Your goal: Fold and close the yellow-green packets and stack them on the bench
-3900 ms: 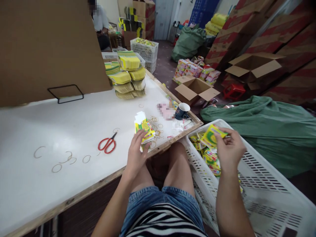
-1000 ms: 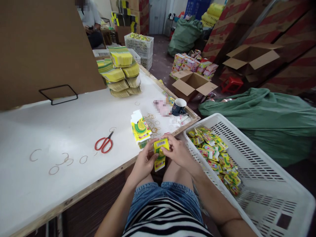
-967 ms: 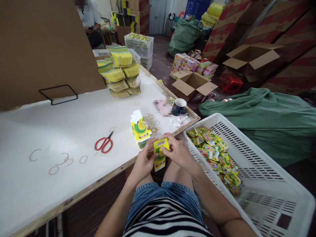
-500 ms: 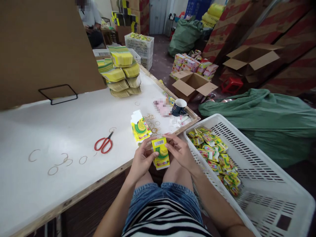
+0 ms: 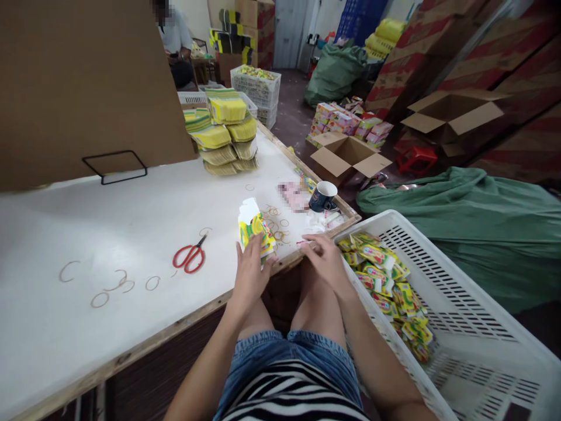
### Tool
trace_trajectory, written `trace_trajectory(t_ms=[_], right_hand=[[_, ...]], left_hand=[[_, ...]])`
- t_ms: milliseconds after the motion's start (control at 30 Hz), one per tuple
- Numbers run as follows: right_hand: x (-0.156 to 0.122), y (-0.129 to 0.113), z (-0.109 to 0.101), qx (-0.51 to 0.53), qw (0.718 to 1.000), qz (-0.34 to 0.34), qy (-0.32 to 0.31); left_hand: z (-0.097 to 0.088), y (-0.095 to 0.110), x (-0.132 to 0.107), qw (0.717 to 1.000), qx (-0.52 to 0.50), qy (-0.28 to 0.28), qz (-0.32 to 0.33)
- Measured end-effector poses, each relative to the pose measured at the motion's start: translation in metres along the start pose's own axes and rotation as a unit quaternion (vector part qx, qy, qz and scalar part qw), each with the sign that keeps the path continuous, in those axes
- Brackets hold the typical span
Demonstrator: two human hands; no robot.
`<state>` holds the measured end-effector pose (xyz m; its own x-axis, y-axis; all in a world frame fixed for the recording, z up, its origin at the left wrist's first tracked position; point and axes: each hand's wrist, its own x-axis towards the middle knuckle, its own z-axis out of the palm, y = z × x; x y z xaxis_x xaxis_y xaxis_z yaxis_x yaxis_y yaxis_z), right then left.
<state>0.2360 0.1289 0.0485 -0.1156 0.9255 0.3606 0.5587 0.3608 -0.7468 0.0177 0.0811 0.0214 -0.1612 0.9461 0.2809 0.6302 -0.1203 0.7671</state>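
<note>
A small stack of flattened yellow-green printed cartons (image 5: 250,224) lies near the table's front edge, white flaps pointing away from me. My left hand (image 5: 252,266) reaches over its near end, fingers extended and touching the top carton, thumb apart. Just past the table edge, my right hand (image 5: 324,260) hovers beside the white plastic crate (image 5: 442,269), its fingers loosely bent and apart, with nothing visible in them. Inside that crate, many yellow cartons (image 5: 385,275) lie in a loose heap. Several rubber bands (image 5: 280,235) are scattered right of the stack.
Red-handled scissors (image 5: 189,257) and more rubber bands (image 5: 100,300) lie left on the white table (image 5: 144,228). A dark mug (image 5: 323,196) stands at the right corner. Bundled carton stacks (image 5: 230,131) rise at the back. Beyond are open cardboard boxes (image 5: 346,153) and a seated person (image 5: 177,41).
The yellow carton that both hands held over my lap has left them. My left hand has moved forward onto the stack; my right hand is now apart from it. The view has shifted slightly.
</note>
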Motion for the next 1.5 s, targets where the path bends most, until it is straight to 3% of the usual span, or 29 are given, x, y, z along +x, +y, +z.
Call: trace_trajectory(t_ms=[67,133,200,267,367,433,500,567,733,867,1100,1233,1400,1500], right_hand=[[0.004,-0.001,0.038,0.077,0.992,0.069,-0.067],[0.009,-0.005,0.072,0.125,0.981,0.115,-0.090],[0.013,-0.011,0.094,0.145,0.977,0.128,-0.090],[0.015,-0.014,0.103,0.159,0.975,0.134,-0.079],[0.014,-0.016,0.100,0.196,0.968,0.148,-0.053],[0.010,-0.016,0.091,0.228,0.960,0.158,-0.037],[0.003,-0.018,0.082,0.257,0.951,0.167,-0.029],[-0.007,-0.024,0.073,0.311,0.932,0.187,-0.026],[-0.033,-0.043,0.061,0.445,0.857,0.258,-0.037],[-0.041,-0.052,0.054,0.446,0.853,0.261,-0.067],[-0.041,-0.065,0.044,0.391,0.885,0.234,-0.093],[-0.044,-0.063,0.049,0.351,0.909,0.214,-0.065],[-0.044,-0.055,0.049,0.274,0.943,0.184,-0.039],[-0.040,-0.053,0.044,0.292,0.944,0.144,-0.062]], left_hand=[[0.003,-0.002,-0.003,1.000,-0.007,-0.016,0.015],[0.005,-0.001,-0.005,0.999,-0.020,-0.026,0.022],[0.004,-0.001,-0.006,0.999,-0.030,-0.035,0.018],[0.001,-0.001,-0.007,0.998,-0.040,-0.041,0.011],[-0.003,0.001,-0.008,0.996,-0.088,-0.020,-0.005],[-0.007,0.004,-0.009,0.989,-0.141,0.035,-0.023],[-0.011,0.009,-0.008,0.970,-0.217,0.102,-0.051],[-0.014,0.013,-0.007,0.937,-0.315,0.123,-0.087],[-0.016,0.017,-0.007,0.838,-0.526,-0.039,-0.139],[-0.016,0.024,-0.011,0.795,-0.581,-0.098,-0.143],[-0.009,0.027,-0.012,0.810,-0.564,-0.053,-0.154],[-0.006,0.026,-0.014,0.841,-0.513,-0.030,-0.168],[-0.010,0.035,-0.020,0.888,-0.440,0.022,-0.129],[-0.016,0.039,-0.022,0.896,-0.430,-0.018,-0.106]])
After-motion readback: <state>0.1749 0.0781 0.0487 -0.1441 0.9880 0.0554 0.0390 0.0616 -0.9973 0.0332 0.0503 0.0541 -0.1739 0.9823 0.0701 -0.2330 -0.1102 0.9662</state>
